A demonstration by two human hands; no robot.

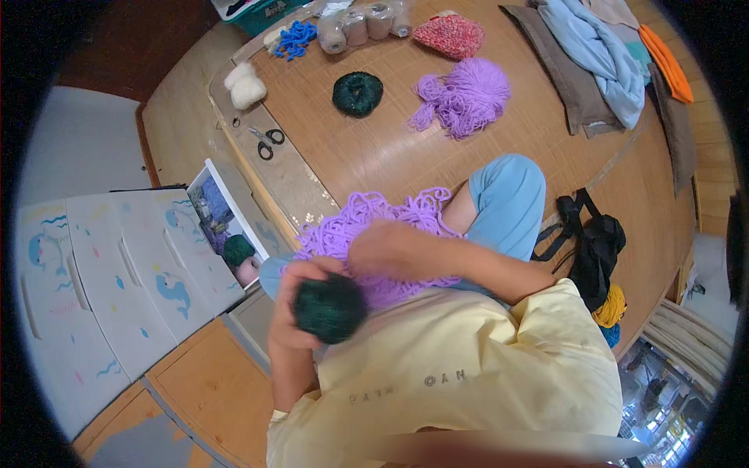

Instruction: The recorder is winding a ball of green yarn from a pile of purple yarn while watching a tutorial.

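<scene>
My left hand (289, 292) is wrapped around a dark green ball of yarn (330, 309), held close to the front of my yellow shirt. My right hand (380, 250) is blurred and curled over a loose heap of lilac yarn (363, 217) in my lap. Its fingers are hidden, so whether it pinches a strand cannot be seen. The heap spreads across my crossed legs in light blue trousers (508, 202). Beyond it, on the wood-patterned mat, lie a second dark green yarn ring (357, 94) and a lilac yarn ball with tangled strands (468, 99).
Black-handled scissors (268, 143) and white yarn balls (246, 88) lie left. Behind are blue yarn (295, 40), wrapped yarn cones (366, 24) and a red-white knitted piece (449, 35). An open drawer (225, 225) holds yarn. Right are folded clothes (591, 58) and a black bag (594, 251).
</scene>
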